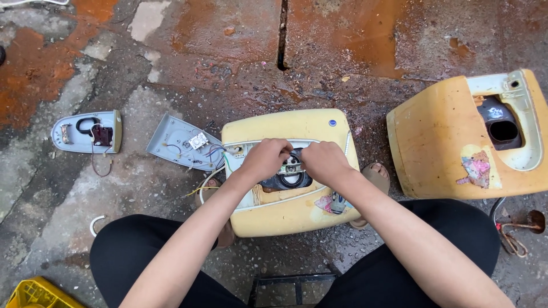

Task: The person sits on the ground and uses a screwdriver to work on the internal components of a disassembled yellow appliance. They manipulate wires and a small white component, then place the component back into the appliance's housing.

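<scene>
Lower centre of frame: yellow heater (285, 128), rounded plastic casing, scuffed and stained, lying flat on wet ground (228, 74) with its white-rimmed service opening facing up. Left hand (265, 158) and right hand (324, 161) meet over the opening, fingers curled down onto the dark round fitting (288, 178) inside; both seem closed around a small part there, though what exactly they grip is hidden by the knuckles. Loose wires (208, 182), yellow, green and white, trail out of the opening's left edge. Centre left: grey cover (182, 141), flat and tapered, inner face up, with a small white component and thin wires. Far left: second cover (85, 132), grey, rounded, with a dark red part and a dangling lead. Right of frame: second casing (456, 137), yellow, larger, paint peeled to a pinkish patch, dark hole in its white end panel. Lower left corner: yellow crate (34, 294), ribbed plastic. Lower right: rusty pipe (519, 225), coiled. Ground is rough concrete, orange-stained, puddled. Risks, as judged: wet footing may let the casing slide under twisting force; stray wires could snag or tear; aged plastic around the opening may crack; small fasteners could drop into the ground's crack.
</scene>
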